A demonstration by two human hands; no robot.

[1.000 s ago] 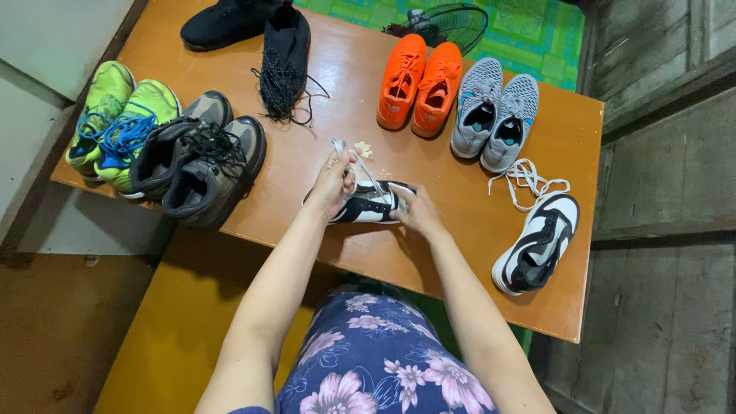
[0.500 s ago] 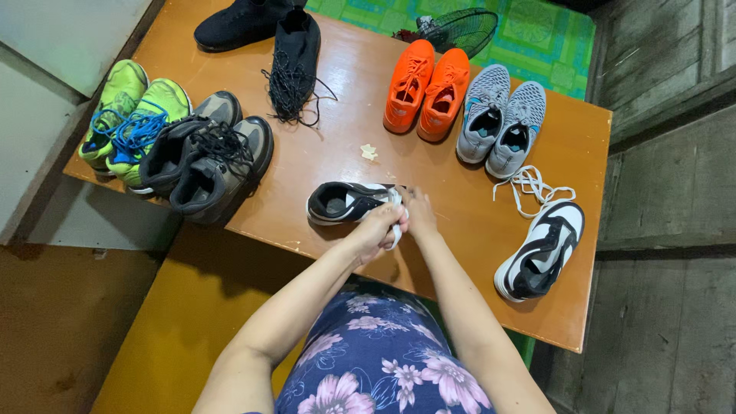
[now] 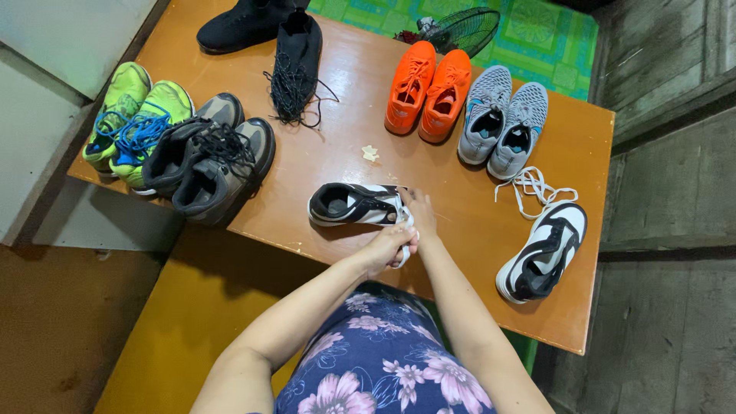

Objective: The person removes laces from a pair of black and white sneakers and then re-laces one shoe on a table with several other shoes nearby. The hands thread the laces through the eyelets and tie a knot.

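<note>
A black-and-white sneaker [image 3: 353, 205] lies on its side near the front edge of the brown wooden table [image 3: 337, 157], toe toward me. My left hand [image 3: 391, 244] is closed around a white lace at the toe end of the shoe. Just above it, my right hand [image 3: 421, 213] pinches the lace at the shoe's front. The matching sneaker [image 3: 543, 251] sits to the right with its loose white lace [image 3: 533, 186] spread beside it.
Other pairs stand on the table: lime-green [image 3: 130, 119], grey-black [image 3: 211, 157], black [image 3: 268, 34], orange [image 3: 428, 90] and grey mesh [image 3: 502, 119]. A small pale scrap [image 3: 370, 152] lies mid-table. A wire fan guard [image 3: 460, 29] rests on green floor beyond.
The sneaker was lowered from my raised hands onto the table and laid on its side. Both hands slid to its toe end and took hold of the lace.
</note>
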